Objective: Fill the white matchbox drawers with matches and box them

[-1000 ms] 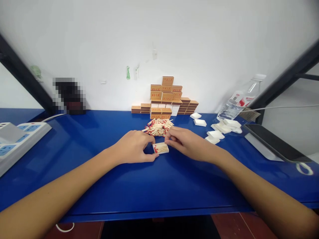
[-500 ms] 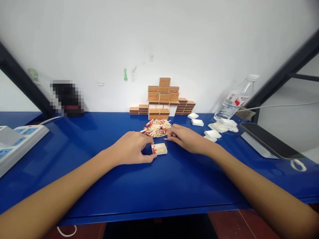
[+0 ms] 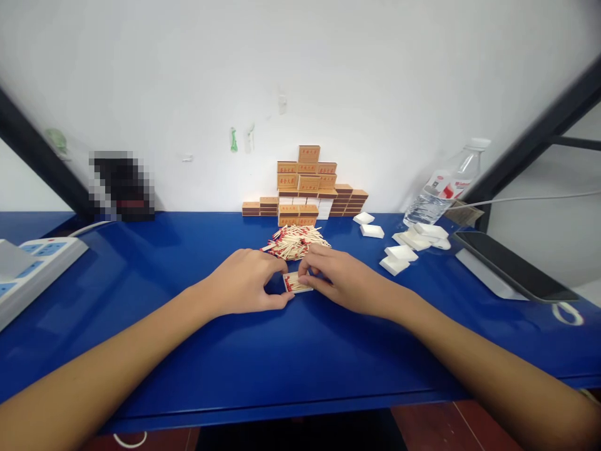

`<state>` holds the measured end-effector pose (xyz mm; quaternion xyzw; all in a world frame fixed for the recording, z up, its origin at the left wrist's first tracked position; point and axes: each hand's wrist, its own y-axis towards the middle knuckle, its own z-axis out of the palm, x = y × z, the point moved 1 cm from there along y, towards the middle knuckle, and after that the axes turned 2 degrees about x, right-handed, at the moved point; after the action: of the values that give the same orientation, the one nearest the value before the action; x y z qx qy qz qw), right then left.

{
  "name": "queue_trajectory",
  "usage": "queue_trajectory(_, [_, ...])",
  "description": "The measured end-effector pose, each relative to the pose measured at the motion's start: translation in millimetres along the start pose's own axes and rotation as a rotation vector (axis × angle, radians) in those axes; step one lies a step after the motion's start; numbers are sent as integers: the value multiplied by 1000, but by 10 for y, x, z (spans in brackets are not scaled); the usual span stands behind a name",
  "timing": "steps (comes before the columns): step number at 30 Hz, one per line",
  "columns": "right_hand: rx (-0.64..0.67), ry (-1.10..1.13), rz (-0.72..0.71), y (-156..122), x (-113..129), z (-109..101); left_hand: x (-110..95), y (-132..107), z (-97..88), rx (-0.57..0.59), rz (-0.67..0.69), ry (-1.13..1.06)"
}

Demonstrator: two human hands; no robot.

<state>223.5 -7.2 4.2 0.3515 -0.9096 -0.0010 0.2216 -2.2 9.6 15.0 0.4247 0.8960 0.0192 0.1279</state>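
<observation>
A small white matchbox tray [image 3: 297, 290] lies on the blue table, with red-tipped matches in it. My left hand [image 3: 246, 280] grips the tray's left end between thumb and fingers. Over its right end is my right hand [image 3: 340, 275], fingers pinched together at the matches in the tray. My own fingers mostly hide what they pinch; it looks like matches. Just behind the tray, a heap of loose matches [image 3: 292, 242] spreads out, partly covered by my right hand.
Stacked brown matchboxes [image 3: 308, 182] stand against the wall behind the heap. To the right are several white trays [image 3: 372, 231], a tilted water bottle [image 3: 436, 188] and a phone [image 3: 514, 266] on a stand. A power strip [image 3: 40, 269] sits at the left.
My right hand has moved left and nearer, from the edge of the match heap to over the tray, carrying matches. My left hand stays on the tray.
</observation>
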Motion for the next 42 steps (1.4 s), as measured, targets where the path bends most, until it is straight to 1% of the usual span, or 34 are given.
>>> queue_trajectory(3, [14, -5, -5, -19, -66, -26, 2, 0, -2, 9, 1, 2])
queue_trajectory(6, [18, -1, -15, -18, -70, -35, 3, -1, 1, 8, 7, -1])
queue_trajectory(12, [-37, 13, -5, 14, -21, -3, 0, -2, 0, 6, 12, -10])
queue_trajectory(18, [-64, 13, -27, 15, -51, -9, 4, -6, -6, -8, 6, 1])
queue_trajectory(24, [-69, 22, -30, 15, -37, 3, -8, -3, -8, 12, 14, -13])
queue_trajectory(27, [-90, 14, -35, 19, -66, -26, -6, -3, -11, 14, 17, -29])
queue_trajectory(29, [-141, -10, -10, 22, -127, -72, -2, -5, -14, 10, 21, -41])
queue_trajectory(31, [-198, -59, 53, 23, -221, -134, 0, -7, -16, 6, 23, -51])
queue_trajectory(33, [-217, -122, 123, 20, -331, -200, -1, -7, -18, 6, 24, -54])
queue_trajectory(35, [-176, -151, 146, 14, -427, -252, -3, -6, -19, 9, 27, -51])
queue_trajectory(37, [-97, -127, 125, 5, -491, -279, -5, -5, -22, 14, 28, -40])
queue_trajectory(40, [26, -68, 122, -12, -533, -278, -5, -2, -27, 19, 26, -25])
queue_trajectory(42, [68, -57, 155, -24, -543, -268, -4, -1, -31, 13, 29, -21])
